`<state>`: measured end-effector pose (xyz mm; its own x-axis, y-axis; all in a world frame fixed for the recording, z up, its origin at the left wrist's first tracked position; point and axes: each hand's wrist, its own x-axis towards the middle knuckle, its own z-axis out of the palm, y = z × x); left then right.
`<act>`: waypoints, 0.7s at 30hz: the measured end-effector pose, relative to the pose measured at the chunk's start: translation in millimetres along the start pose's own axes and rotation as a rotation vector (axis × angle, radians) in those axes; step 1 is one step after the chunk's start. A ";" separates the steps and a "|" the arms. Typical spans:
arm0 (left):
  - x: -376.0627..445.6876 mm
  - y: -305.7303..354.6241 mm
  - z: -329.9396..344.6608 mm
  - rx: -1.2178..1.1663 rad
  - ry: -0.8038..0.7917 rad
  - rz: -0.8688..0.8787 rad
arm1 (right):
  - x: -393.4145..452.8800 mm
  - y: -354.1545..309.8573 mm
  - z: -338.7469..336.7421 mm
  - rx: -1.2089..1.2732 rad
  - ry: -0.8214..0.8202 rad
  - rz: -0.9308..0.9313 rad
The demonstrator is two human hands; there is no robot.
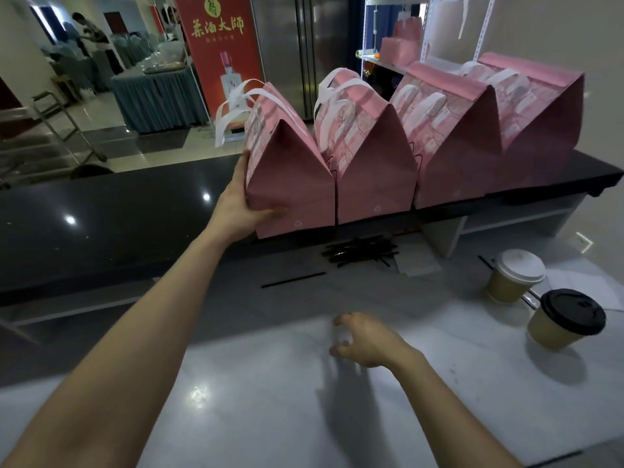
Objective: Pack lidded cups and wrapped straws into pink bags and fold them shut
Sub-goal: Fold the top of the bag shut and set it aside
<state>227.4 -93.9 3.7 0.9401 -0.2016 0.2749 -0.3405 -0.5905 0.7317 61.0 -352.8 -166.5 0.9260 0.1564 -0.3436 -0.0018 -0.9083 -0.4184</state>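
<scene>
Several pink paper bags with white handles stand folded shut in a row on the black raised counter (101, 211). My left hand (241, 201) presses the left side of the leftmost pink bag (290, 184), fingers flat up its side and thumb on its front face. My right hand (363, 339) hovers over the white marble worktop (270, 383), fingers loosely curved and blurred, with nothing clearly in it. A cup with a white lid (515, 276) and a cup with a black lid (564, 319) stand at the right. Black wrapped straws (358, 251) lie piled under the counter's edge, and one straw (293, 280) lies apart.
More pink bags (401, 45) sit on a white shelf at the back right. White paper (417, 263) lies beside the straw pile. Beyond the counter are a red banner (219, 55), skirted tables and a person far off at the left.
</scene>
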 end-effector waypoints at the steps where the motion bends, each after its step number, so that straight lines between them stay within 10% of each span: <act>1: 0.7 0.4 0.3 -0.002 -0.005 -0.002 | -1.7 -0.6 -0.5 0.003 0.001 -0.002; 21: -255.2 -146.7 -134.8 0.638 -0.202 -0.407 | 32.5 -142.4 33.0 -0.020 0.019 -0.315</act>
<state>35.5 149.5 -89.7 0.9945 0.0252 -0.1018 0.0486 -0.9710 0.2342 78.9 -205.5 -145.8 0.8864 0.4247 -0.1841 0.2938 -0.8235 -0.4853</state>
